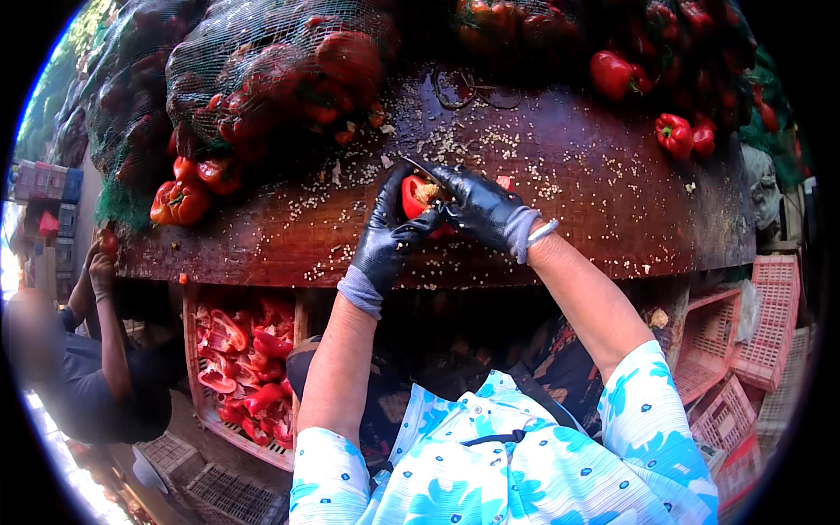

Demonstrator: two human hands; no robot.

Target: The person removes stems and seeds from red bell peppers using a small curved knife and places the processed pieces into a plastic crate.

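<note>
In front of me, above the wooden table, I hold a cut-open red bell pepper with its pale seed core showing. My left hand, in a black coated glove with a grey cuff, is closed around the pepper's left side. From the right, my right hand, gloved alike, is closed at the opening of the pepper. A thin pointed edge like a knife blade juts past its fingers; the handle is hidden. Another bit of red pepper shows just behind the right hand.
Net sacks of red peppers line the table's far side. Loose peppers lie at left and right. Pale seeds are scattered over the tabletop. A crate of cut peppers stands below the near edge. Pink crates are right; a co-worker is left.
</note>
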